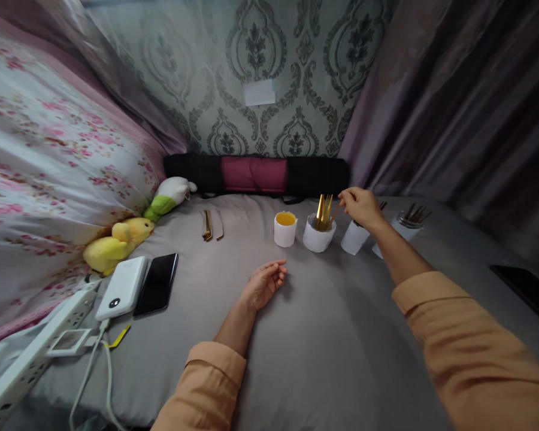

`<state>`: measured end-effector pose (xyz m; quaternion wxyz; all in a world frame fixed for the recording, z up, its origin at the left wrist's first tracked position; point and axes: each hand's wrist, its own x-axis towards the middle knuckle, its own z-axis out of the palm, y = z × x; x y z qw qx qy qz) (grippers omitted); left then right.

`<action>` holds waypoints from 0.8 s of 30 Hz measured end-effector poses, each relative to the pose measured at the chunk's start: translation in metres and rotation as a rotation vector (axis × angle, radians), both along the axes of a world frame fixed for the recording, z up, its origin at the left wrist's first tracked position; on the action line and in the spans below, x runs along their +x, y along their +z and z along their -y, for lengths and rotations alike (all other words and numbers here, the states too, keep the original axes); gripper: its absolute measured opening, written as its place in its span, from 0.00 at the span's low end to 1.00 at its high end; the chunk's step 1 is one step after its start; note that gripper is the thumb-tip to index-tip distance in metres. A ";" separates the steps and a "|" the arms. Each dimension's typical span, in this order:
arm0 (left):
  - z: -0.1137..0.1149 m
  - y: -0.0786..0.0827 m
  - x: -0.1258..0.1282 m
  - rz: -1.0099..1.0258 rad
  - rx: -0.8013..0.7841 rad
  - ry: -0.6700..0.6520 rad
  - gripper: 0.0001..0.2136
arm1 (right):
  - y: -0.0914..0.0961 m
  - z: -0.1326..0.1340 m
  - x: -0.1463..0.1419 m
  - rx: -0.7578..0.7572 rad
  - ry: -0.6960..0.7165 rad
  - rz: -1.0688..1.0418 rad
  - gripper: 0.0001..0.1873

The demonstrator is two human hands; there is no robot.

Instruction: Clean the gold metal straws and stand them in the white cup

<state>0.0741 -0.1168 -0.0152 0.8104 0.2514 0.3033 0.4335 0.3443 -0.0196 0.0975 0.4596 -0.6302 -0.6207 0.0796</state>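
My right hand (360,206) hovers above a row of white containers, its fingertips pinched on a thin copper-coloured stick (335,214). The stick's lower end reaches into a wide white cup (318,240) where several gold, straw-like sticks (324,209) stand upright. Left of it is a white cup with a yellow inside (285,233). Beneath my right wrist is a tilted white container (354,238), partly covered. Another leaning white container (406,230) holds several dark sticks (415,214). My left hand (266,284) rests on the grey sheet, loosely curled, holding nothing.
Bent gold straws (207,226) lie at the left back. A black and maroon roll (254,173) lines the wall. Plush toys (117,244), a white power bank (122,287), a phone (157,284) and a power strip (40,347) are leftward. A dark flat device (527,293) lies right.
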 end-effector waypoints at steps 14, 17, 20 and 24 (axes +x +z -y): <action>-0.002 -0.002 0.000 0.013 -0.003 -0.009 0.09 | -0.009 -0.007 -0.003 -0.101 -0.013 0.050 0.11; -0.002 -0.001 -0.001 0.013 -0.009 -0.006 0.09 | -0.009 -0.006 -0.004 -0.113 -0.037 0.045 0.12; -0.002 -0.001 -0.001 0.016 -0.010 -0.006 0.09 | -0.010 -0.006 -0.005 -0.111 -0.060 0.045 0.12; -0.002 -0.001 -0.001 0.013 -0.008 -0.003 0.09 | -0.012 -0.006 -0.005 -0.101 -0.076 0.043 0.12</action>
